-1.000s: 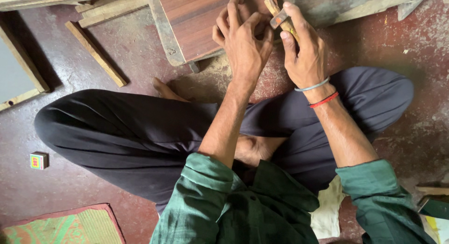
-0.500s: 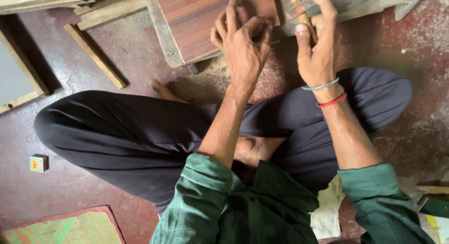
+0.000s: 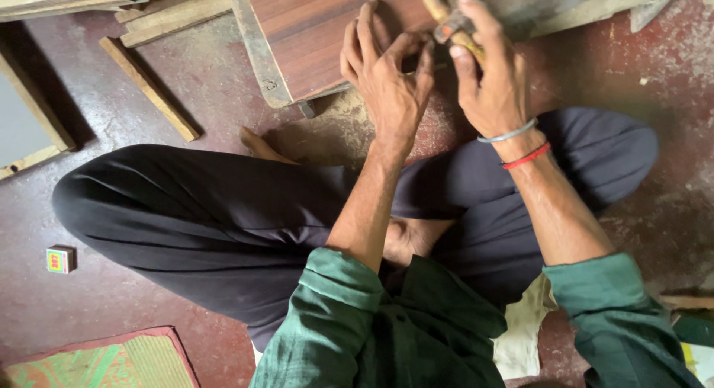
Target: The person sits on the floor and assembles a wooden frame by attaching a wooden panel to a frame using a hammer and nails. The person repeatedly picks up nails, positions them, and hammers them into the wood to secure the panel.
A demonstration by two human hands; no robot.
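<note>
A: Head view, looking straight down on a person sitting cross-legged on a reddish floor. The left hand point(image 3: 390, 79) lies on the near edge of a brown wooden panel point(image 3: 320, 31), fingers bent and pressed close together, fingertips bunched toward the right hand

B: And the right hand point(image 3: 494, 83) sits just beside it, curled tight around a wooden tool handle point(image 3: 454, 27). The handle pokes up past the fingers, with a dark band and a spot of red round it. What is at its working end, I can't tell

A: Agreed, that part is hidden behind the fingers. A silver bangle and a red thread point(image 3: 526, 156) circle the right wrist

B: Beyond the right hand lies a grey, worn slab point(image 3: 550, 5). Far out to the left of the left hand, a loose wooden strip point(image 3: 149, 87) rests on the floor

A: And well back from both hands, beside the left knee, a small colourful box point(image 3: 61, 258), with a green mat point(image 3: 111, 362) close by
</note>
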